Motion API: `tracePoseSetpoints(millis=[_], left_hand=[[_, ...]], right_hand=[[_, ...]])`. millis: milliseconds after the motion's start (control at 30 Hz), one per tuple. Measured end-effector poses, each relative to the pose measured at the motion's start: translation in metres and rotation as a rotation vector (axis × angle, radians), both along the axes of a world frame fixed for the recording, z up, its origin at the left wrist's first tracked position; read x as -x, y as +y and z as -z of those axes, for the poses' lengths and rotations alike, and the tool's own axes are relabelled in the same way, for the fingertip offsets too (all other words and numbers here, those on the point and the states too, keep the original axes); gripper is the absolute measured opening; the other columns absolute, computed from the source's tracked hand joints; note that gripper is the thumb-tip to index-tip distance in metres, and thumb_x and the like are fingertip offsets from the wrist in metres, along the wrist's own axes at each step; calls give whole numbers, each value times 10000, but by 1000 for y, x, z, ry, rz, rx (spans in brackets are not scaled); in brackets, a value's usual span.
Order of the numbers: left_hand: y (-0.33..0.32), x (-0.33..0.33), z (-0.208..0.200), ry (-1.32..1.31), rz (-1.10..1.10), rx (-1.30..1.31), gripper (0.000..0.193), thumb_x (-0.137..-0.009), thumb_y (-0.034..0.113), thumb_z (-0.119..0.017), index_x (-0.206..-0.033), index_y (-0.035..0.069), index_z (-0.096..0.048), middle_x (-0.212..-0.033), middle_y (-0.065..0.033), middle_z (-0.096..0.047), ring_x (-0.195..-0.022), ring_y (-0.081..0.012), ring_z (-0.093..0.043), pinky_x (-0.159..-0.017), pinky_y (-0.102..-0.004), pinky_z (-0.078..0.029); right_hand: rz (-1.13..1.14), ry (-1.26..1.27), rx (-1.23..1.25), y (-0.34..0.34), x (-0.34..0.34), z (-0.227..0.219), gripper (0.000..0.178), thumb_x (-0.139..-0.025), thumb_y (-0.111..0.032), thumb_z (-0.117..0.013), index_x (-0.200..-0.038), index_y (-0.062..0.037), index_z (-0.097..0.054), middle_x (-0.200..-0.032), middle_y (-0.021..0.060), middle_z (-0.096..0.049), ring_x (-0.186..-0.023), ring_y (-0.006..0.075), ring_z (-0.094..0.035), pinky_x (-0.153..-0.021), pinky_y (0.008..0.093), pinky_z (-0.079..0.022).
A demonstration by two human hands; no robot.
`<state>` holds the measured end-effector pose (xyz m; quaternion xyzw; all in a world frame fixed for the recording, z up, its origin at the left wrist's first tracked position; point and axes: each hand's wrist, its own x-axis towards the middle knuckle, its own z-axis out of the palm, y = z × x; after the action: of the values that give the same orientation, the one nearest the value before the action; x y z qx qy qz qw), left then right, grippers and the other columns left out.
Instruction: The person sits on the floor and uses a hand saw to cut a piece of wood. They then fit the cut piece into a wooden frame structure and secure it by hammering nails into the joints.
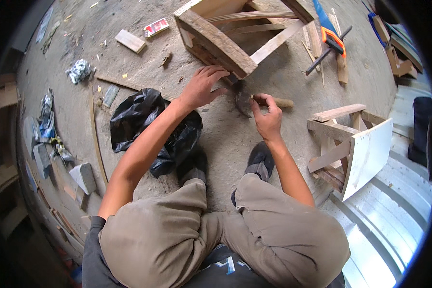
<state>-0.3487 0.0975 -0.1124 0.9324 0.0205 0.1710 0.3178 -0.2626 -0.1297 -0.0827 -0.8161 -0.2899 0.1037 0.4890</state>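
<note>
My left hand (204, 88) reaches to the lower corner of a wooden frame (218, 39), thumb apart from the fingers. Its fingertips are close to the frame's edge; whether they touch it I cannot tell. Just right of it, my right hand (268, 118) is closed, thumb and forefinger together, around the handle of a claw hammer (284, 102) close to the head. The hammer's dark curved head (243, 100) is low over the concrete, below the frame's corner. The fingers hide part of the handle.
A black plastic bag (138, 117) lies beside my left forearm. To the right, a small wooden stool (369, 156) with a white top rests on its side. A handsaw (329, 31), a black bar clamp (321, 56), wood strips and a small box (156, 28) lie farther off.
</note>
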Motion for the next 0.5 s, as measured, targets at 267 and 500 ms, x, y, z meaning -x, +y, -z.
tracePoseSetpoints(millis=[267, 500], left_hand=[[15, -27, 29, -13, 163, -137, 315, -843, 275, -713, -1129, 150, -670, -1166, -50, -651, -1152, -296, -561, -1032, -433, -385], [11, -26, 35, -77, 116, -168, 211, -805, 282, -739, -991, 184, -726, -1100, -14, -668, -1088, -256, -598, -1012, -405, -407]], right_hand=[[30, -25, -15, 25, -15, 8, 216, -899, -185, -691, -980, 11, -651, -891, 159, -709, -854, 290, -703, -779, 360, -532], [76, -27, -98, 44, -26, 29, 204, -875, -186, -708, -944, -1, -658, -895, 154, -713, -849, 286, -703, -781, 367, -535]])
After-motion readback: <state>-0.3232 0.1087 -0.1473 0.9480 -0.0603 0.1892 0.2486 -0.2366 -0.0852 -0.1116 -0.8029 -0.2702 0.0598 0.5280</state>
